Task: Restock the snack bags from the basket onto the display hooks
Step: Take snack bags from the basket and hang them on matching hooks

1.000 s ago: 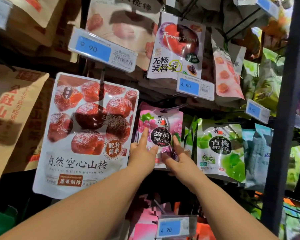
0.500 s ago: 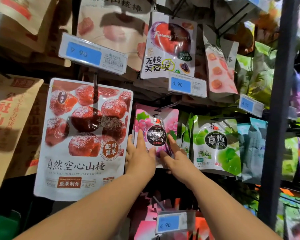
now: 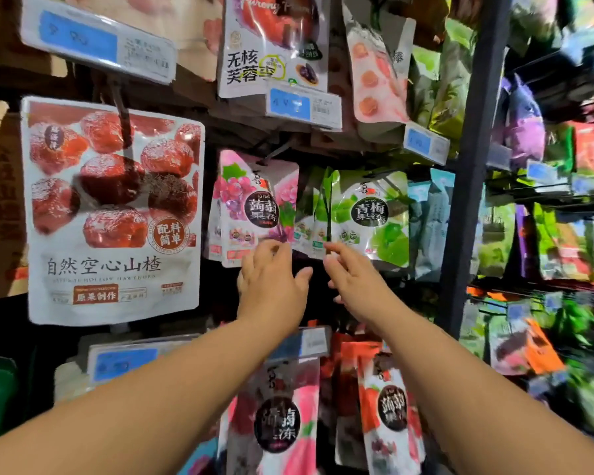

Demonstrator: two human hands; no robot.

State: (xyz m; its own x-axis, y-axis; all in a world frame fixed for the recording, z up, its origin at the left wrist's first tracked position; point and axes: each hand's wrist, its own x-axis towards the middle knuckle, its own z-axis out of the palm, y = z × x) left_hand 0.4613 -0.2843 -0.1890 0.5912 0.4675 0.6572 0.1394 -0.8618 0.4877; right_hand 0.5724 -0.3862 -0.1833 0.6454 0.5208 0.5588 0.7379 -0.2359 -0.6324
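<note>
Both arms are reaching up toward the middle row of the display. The pink grape jelly bag [image 3: 254, 207] is hanging from its hook [image 3: 272, 156], at the front of a few matching bags, just right of the big hawthorn bag [image 3: 114, 214].

The left hand [image 3: 271, 279] is sitting right below the pink bag's lower edge with its fingers loosely curled. The fingertips [image 3: 271, 246] are overlapping the bottom edge, but whether they are touching it cannot be told. Nothing is being gripped.

The right hand [image 3: 354, 275] is hovering beside it, fingers relaxed and spread, holding nothing. Its index tip is pointing up at the bottom of the green plum jelly bags [image 3: 371, 217], which are hanging just right of the pink ones.

A blue price tag [image 3: 299, 106] is jutting out above the pink bag, under a plum bag [image 3: 275, 46]. More jelly bags [image 3: 278, 423] are hanging in the row below, between the forearms. A dark upright post [image 3: 470, 166] is standing to the right, and the shelves beyond it are blurred.
</note>
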